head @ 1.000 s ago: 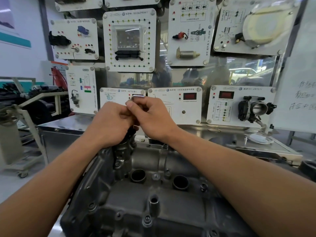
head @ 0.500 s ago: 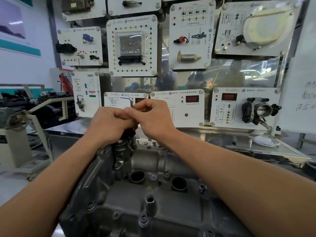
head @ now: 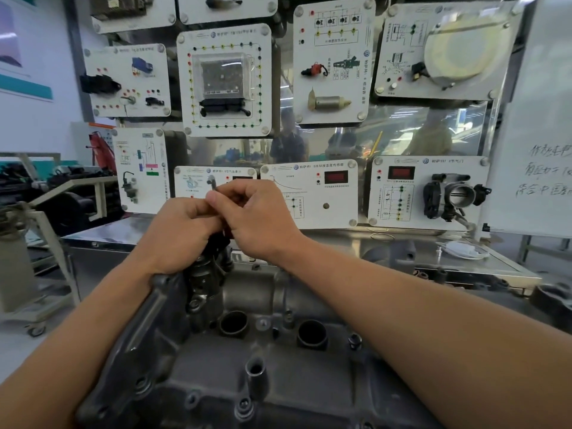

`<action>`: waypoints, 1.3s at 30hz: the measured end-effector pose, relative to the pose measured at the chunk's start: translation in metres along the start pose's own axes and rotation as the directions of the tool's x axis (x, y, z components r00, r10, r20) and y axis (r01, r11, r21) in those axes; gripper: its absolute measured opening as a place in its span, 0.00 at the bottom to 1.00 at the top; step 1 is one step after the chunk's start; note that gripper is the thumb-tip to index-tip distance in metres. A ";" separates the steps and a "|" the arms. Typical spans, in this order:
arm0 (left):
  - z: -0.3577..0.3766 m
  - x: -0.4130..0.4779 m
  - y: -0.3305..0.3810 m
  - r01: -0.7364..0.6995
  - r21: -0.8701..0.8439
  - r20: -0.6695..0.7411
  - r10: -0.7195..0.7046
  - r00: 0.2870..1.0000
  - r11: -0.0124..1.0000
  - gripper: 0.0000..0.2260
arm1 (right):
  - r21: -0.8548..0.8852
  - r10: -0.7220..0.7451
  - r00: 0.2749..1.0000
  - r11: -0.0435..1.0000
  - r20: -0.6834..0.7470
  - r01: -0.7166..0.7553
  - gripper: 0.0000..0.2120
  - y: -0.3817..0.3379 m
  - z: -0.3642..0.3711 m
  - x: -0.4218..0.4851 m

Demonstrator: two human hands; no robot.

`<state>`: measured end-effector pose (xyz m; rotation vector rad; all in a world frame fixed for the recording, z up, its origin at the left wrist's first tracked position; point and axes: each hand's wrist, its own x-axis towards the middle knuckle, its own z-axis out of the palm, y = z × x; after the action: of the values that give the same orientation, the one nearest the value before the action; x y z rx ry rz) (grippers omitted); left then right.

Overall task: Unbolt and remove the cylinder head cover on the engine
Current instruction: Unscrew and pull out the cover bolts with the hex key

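Observation:
The grey cast cylinder head cover (head: 278,376) fills the lower middle of the head view, with two round openings and several bolts along its near edge. At its far left end stands a dark upright fitting (head: 205,274). My left hand (head: 182,230) is curled around the top of that fitting. My right hand (head: 257,218) meets it from the right and pinches a small bent metal tool (head: 212,182), whose short end sticks up above my fingers. What the tool's lower end sits in is hidden by my hands.
A steel bench (head: 464,261) runs behind the engine, holding a white mask (head: 461,249) and small parts. Above it hang training panels, among them one with a throttle body (head: 452,198). A whiteboard (head: 538,150) stands right; a cart (head: 28,274) stands left.
Both hands stay together on the fitting. The bent end of the tool now shows above my fingers, and the view has tilted slightly downward.

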<state>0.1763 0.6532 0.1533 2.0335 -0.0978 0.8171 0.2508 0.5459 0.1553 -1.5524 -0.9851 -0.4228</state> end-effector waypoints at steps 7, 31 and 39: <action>-0.003 -0.004 0.001 -0.023 0.024 -0.020 0.023 1.000 0.999 0.09 | -0.095 -0.066 0.993 0.993 0.100 0.075 0.13 -0.004 -0.006 -0.003; -0.002 0.004 0.002 0.099 -0.018 -0.096 -0.101 0.990 0.995 0.07 | -0.141 0.016 1.000 0.990 0.011 -0.014 0.09 -0.006 -0.009 0.006; 0.000 0.001 -0.001 0.065 0.001 -0.066 -0.065 0.996 0.998 0.10 | -0.199 0.000 0.987 0.979 0.159 0.032 0.16 -0.011 -0.012 0.006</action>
<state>0.1777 0.6543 0.1529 2.0005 0.0070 0.8430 0.2492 0.5360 0.1700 -1.7833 -1.1051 -0.4262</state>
